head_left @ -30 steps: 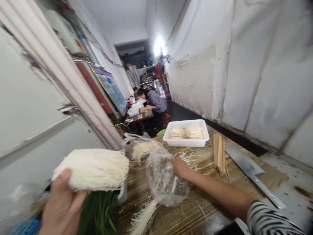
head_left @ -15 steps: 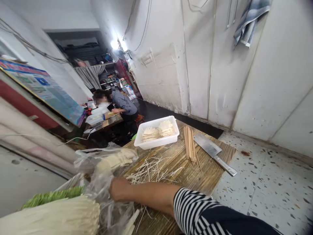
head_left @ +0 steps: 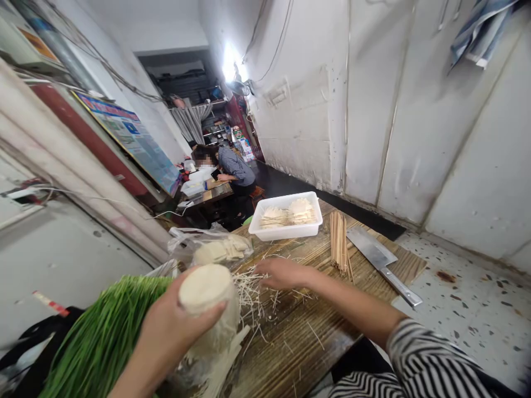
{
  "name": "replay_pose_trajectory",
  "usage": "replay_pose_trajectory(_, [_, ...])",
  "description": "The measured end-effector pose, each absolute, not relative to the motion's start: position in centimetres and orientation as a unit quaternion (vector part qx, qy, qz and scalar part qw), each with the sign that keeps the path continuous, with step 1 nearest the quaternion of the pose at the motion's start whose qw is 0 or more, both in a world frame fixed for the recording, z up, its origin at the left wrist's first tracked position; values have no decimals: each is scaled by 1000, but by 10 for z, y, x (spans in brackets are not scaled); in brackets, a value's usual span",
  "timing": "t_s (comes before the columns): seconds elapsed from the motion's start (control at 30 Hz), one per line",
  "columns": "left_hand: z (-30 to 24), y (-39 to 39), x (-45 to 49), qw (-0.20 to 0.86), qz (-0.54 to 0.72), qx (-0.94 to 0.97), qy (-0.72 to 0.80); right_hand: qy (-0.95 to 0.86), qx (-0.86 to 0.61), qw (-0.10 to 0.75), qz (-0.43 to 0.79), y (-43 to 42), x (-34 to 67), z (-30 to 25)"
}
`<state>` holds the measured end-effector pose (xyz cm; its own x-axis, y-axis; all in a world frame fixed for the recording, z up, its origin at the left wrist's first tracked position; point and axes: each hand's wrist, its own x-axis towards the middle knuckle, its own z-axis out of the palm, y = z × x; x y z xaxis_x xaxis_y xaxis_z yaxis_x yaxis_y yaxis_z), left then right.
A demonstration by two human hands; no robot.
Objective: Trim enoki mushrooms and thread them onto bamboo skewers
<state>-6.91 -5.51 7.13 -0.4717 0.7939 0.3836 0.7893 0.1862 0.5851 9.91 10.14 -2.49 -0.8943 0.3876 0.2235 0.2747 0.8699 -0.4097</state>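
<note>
At the lower left, my left hand (head_left: 172,315) is closed around a thick pale stack of round sheets (head_left: 205,284), its flat round top facing up. Below the stack lie crumpled clear plastic and pale flat strips (head_left: 232,354). My right hand (head_left: 277,273) is lowered over the loose thin white strips (head_left: 249,293) on the wooden board. Its fingers are bent and slightly apart, with the tips touching the strips; I see nothing clearly gripped. Beyond it, a clear plastic bag (head_left: 182,237) holds flat pale slices (head_left: 222,249).
A white plastic tub (head_left: 286,232) with skewered pale pieces stands at the board's far edge. Right of it lie bamboo skewers (head_left: 339,240) and a cleaver (head_left: 373,251). Green chives (head_left: 103,331) fill the lower left. A person (head_left: 234,166) sits at a farther table.
My right hand has moved from the plastic bag to the white strips, away from the left side. My left hand has come into view with the pale stack. The view has turned left.
</note>
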Motion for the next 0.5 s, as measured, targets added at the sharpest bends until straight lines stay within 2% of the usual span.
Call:
replay_pose_trajectory(0.13, [44, -10, -15, -21, 251, 672, 697, -889, -395, 205, 110, 106, 234, -41])
replay_pose_trajectory(0.23, [7, 16, 29, -29, 106, 730, 675, -810, -550, 199, 52, 101, 312, -66])
replay_pose_trajectory(0.27, [-7, 21, 41, -30, 93, 736, 670, -789, -584, 187, 41, 98, 330, -75])
replay_pose_trajectory(0.5, [-65, 34, 71, 16, 36, 774, 632, -753, -652, 84, 34, 89, 349, -110])
